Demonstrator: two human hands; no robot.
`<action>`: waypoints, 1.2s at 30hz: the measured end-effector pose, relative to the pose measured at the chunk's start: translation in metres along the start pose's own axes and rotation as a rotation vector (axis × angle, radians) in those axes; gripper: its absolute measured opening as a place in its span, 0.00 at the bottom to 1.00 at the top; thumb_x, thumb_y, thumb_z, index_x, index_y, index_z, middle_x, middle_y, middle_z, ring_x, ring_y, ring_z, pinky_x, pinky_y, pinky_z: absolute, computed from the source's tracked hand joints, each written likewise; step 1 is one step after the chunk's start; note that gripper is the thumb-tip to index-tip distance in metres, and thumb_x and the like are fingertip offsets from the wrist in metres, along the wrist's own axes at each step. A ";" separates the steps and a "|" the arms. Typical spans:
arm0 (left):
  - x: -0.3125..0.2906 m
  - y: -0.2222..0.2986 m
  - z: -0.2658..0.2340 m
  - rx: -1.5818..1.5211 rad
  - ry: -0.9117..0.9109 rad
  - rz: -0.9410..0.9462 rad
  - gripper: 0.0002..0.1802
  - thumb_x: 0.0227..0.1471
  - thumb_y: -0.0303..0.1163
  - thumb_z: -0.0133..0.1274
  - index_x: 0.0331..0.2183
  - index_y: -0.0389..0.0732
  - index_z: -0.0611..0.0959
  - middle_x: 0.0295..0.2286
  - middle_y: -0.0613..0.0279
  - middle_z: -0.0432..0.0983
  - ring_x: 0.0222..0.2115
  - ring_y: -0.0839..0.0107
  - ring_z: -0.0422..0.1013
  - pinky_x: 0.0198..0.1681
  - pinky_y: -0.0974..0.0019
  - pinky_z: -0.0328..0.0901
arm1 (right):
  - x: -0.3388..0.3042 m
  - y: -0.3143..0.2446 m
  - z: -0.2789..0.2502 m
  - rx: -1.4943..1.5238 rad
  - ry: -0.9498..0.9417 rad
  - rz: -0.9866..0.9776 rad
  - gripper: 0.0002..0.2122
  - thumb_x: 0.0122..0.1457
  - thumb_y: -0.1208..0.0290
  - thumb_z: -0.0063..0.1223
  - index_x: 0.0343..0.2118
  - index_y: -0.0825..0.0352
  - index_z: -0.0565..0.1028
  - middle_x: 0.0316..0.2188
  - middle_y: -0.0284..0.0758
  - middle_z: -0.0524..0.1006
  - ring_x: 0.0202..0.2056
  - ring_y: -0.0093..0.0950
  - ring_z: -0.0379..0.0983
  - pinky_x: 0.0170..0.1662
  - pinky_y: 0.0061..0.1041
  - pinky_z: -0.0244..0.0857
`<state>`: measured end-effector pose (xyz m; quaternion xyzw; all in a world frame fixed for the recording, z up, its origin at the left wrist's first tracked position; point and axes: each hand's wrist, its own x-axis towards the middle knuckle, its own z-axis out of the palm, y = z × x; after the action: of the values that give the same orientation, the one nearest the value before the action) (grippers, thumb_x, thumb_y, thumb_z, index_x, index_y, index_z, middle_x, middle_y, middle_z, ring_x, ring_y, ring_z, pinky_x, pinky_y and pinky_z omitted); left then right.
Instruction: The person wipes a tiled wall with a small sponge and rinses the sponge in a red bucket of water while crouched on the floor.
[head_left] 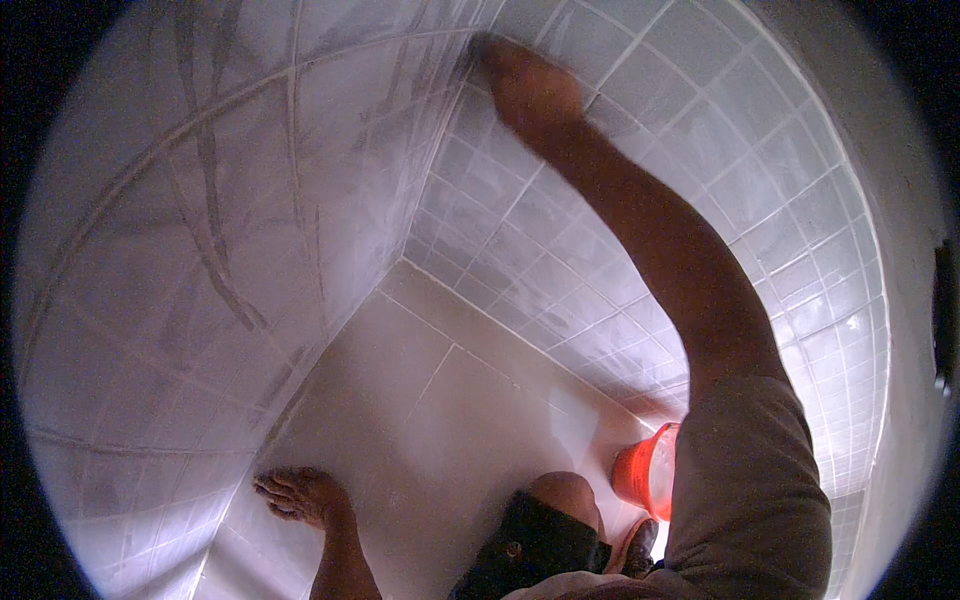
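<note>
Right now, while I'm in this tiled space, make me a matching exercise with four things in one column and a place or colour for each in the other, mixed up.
Column one:
1. Right hand
2. Left hand
3. Bucket
4. Shorts

Column two:
A. Low, near the left-hand wall
B. Orange-red
C. Dark, near the picture's lower edge
D. Raised, near where two walls meet

Right pairs: 1-D, 2-A, 3-B, 4-C.
</note>
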<state>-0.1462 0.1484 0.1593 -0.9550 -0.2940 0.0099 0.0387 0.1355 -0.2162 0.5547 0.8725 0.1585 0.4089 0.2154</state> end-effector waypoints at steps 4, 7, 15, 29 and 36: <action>0.003 -0.004 0.006 0.015 -0.060 -0.048 0.31 0.62 0.40 0.38 0.60 0.32 0.59 0.64 0.45 0.48 0.66 0.51 0.43 0.65 0.45 0.43 | -0.017 0.016 -0.004 -0.114 -0.113 -0.256 0.10 0.60 0.70 0.45 0.42 0.66 0.73 0.33 0.45 0.79 0.34 0.44 0.79 0.35 0.44 0.75; -0.003 -0.005 0.009 0.024 0.014 -0.008 0.31 0.61 0.40 0.39 0.60 0.32 0.59 0.63 0.45 0.49 0.66 0.51 0.44 0.64 0.45 0.44 | 0.039 0.066 -0.049 -0.359 0.178 0.099 0.08 0.56 0.76 0.47 0.38 0.65 0.75 0.35 0.45 0.76 0.32 0.42 0.76 0.34 0.37 0.72; -0.002 -0.010 0.016 -0.034 0.083 0.002 0.30 0.61 0.41 0.41 0.58 0.32 0.61 0.63 0.42 0.50 0.65 0.49 0.44 0.63 0.43 0.46 | -0.108 0.010 -0.046 -0.115 -0.546 -0.358 0.13 0.59 0.72 0.46 0.46 0.61 0.73 0.43 0.44 0.76 0.43 0.40 0.75 0.48 0.43 0.70; 0.000 -0.005 0.017 0.104 0.093 -0.017 0.29 0.60 0.39 0.39 0.59 0.34 0.59 0.63 0.43 0.49 0.65 0.52 0.46 0.61 0.44 0.49 | -0.178 0.076 -0.114 -0.214 -0.491 -0.183 0.16 0.52 0.73 0.53 0.46 0.59 0.76 0.42 0.35 0.78 0.43 0.37 0.75 0.46 0.39 0.70; 0.003 -0.009 0.045 0.240 0.024 0.101 0.39 0.60 0.49 0.39 0.63 0.33 0.55 0.64 0.40 0.44 0.64 0.42 0.45 0.58 0.39 0.52 | -0.124 0.161 -0.159 -0.542 0.182 -0.010 0.09 0.50 0.75 0.55 0.35 0.59 0.79 0.27 0.35 0.77 0.27 0.35 0.75 0.28 0.33 0.71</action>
<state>-0.1501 0.1604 0.1149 -0.9571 -0.2418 0.0355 0.1558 -0.0488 -0.3705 0.6473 0.7419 0.0662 0.5121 0.4277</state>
